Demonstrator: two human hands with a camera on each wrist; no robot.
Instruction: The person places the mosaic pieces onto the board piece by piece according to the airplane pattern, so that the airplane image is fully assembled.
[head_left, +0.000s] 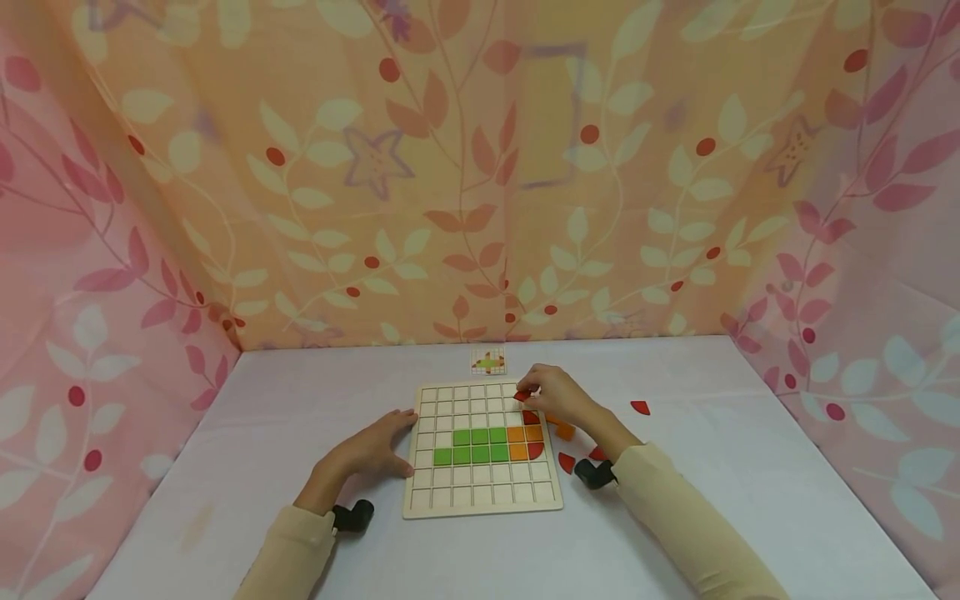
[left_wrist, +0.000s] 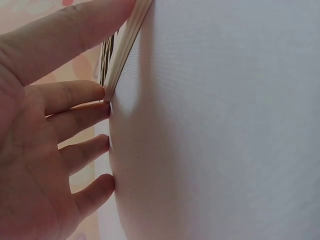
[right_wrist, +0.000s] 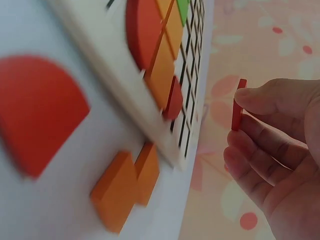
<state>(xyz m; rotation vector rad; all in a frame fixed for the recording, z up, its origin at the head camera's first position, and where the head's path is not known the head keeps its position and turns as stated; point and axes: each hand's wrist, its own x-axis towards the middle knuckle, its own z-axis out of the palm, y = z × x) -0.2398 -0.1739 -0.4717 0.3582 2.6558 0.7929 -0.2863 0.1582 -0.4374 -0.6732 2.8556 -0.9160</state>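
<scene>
Red piece (right_wrist: 236, 117) near printed card (head_left: 488, 362)

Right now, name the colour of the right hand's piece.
The piece is red, clearest in the right wrist view.

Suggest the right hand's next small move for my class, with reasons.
Probably lower the thin, flat red piece into a bare square near the far right corner of the pale wooden gridded board: the right hand pinches it there, off the surface, and the left hand touches the board's left edge, perhaps steadying it.
</scene>
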